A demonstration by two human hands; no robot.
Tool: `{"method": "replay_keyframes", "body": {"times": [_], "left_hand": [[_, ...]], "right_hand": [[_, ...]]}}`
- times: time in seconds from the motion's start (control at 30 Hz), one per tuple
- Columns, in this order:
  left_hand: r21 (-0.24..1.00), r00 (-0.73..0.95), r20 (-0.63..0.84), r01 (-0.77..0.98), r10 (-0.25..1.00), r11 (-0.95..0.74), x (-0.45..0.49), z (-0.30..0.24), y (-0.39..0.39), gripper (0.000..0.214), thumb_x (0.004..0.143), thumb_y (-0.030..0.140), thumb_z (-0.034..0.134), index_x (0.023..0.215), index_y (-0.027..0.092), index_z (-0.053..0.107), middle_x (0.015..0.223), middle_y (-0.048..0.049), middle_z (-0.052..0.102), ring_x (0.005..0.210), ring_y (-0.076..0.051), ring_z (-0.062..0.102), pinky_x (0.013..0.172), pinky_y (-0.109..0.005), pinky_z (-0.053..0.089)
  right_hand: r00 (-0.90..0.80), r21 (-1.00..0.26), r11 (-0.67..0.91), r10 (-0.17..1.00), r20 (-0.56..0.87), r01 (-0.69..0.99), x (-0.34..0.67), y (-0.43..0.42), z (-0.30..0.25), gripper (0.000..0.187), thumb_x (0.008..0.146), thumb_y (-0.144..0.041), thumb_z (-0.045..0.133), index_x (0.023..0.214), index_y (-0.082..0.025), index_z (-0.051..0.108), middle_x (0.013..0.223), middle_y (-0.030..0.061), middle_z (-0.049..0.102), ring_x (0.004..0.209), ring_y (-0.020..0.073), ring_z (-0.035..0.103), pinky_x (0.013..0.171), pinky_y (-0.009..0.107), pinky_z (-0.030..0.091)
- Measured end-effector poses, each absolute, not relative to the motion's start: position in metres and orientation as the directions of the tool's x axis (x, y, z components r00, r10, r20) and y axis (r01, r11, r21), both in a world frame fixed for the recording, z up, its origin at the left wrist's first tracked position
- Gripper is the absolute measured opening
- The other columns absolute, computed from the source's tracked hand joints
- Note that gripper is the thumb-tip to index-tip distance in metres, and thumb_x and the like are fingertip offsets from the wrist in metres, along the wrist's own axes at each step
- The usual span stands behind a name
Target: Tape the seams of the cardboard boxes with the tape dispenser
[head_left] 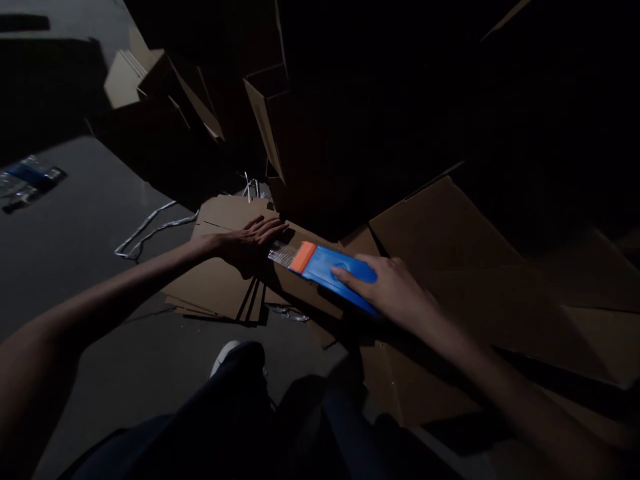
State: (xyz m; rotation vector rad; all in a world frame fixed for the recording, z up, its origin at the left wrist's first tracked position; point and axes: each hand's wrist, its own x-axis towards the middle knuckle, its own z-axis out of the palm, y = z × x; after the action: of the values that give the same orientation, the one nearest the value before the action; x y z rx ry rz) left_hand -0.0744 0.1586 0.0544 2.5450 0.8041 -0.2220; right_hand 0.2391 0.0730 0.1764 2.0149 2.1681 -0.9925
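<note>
The scene is dim, lit only near the middle, where flattened cardboard lies spread over a grey floor (pixel 100 267). The right hand (pixel 395 290) is closed around a blue tape dispenser (pixel 340 270), index finger laid along its top, with the orange front edge (pixel 303 257) pointing left and a short strip of clear tape (pixel 281 253) drawn out ahead of it. The left hand (pixel 250 243) is released and pressed flat, fingers spread, on the cardboard flap (pixel 220 280) right at the free end of that strip, seemingly holding it and the board down. Judging from this, the step in hand is laying tape along a box seam: the dispenser sits on the cardboard at centre, just right of the left hand. The next move likely calls for steady downward pressure with a pull of the dispenser away from the pinned end. Loose white strapping (pixel 145 233) lies to the left, and more boxes (pixel 265 120) are stacked on the far side.
</note>
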Motion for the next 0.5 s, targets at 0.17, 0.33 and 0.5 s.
{"method": "replay_keyframes", "body": {"times": [0.17, 0.33, 0.5], "left_hand": [[0.395, 0.833, -0.300, 0.552, 0.464, -0.735, -0.071, 0.057, 0.159, 0.144, 0.057, 0.056, 0.083, 0.160, 0.007, -0.006, 0.164, -0.0334, 0.007, 0.153, -0.048, 0.005, 0.121, -0.066, 0.001], [0.376, 0.837, -0.311, 0.544, 0.451, -0.750, -0.069, 0.056, 0.158, 0.141, 0.060, 0.056, 0.082, 0.161, 0.009, -0.005, 0.165, -0.0308, 0.007, 0.154, -0.046, 0.004, 0.121, -0.064, 0.001], [0.373, 0.844, -0.318, 0.530, 0.432, -0.762, -0.067, 0.056, 0.158, 0.143, 0.059, 0.057, 0.084, 0.161, 0.010, -0.005, 0.166, -0.0287, 0.005, 0.154, -0.044, 0.003, 0.122, -0.062, -0.002]], "right_hand": [[-0.105, -0.462, -0.119, 0.896, -0.432, 0.879, 0.278, 0.031, 0.190, 0.051, 0.085, -0.072, 0.049, 0.069, -0.024, 0.058, 0.060, 0.0001, 0.062, 0.063, 0.0182, 0.065, 0.058, 0.028, 0.048], [-0.021, -0.471, -0.215, 0.894, -0.447, 0.855, 0.310, 0.000, 0.197, 0.050, 0.083, -0.073, 0.054, 0.082, -0.025, 0.068, 0.071, 0.0008, 0.071, 0.065, 0.0199, 0.069, 0.061, 0.029, 0.054], [0.105, -0.314, -0.198, 0.952, -0.287, 0.929, 0.342, -0.044, 0.201, 0.040, 0.089, -0.064, 0.054, 0.093, -0.028, 0.072, 0.090, 0.0023, 0.075, 0.082, 0.0225, 0.071, 0.070, 0.033, 0.058]]}}
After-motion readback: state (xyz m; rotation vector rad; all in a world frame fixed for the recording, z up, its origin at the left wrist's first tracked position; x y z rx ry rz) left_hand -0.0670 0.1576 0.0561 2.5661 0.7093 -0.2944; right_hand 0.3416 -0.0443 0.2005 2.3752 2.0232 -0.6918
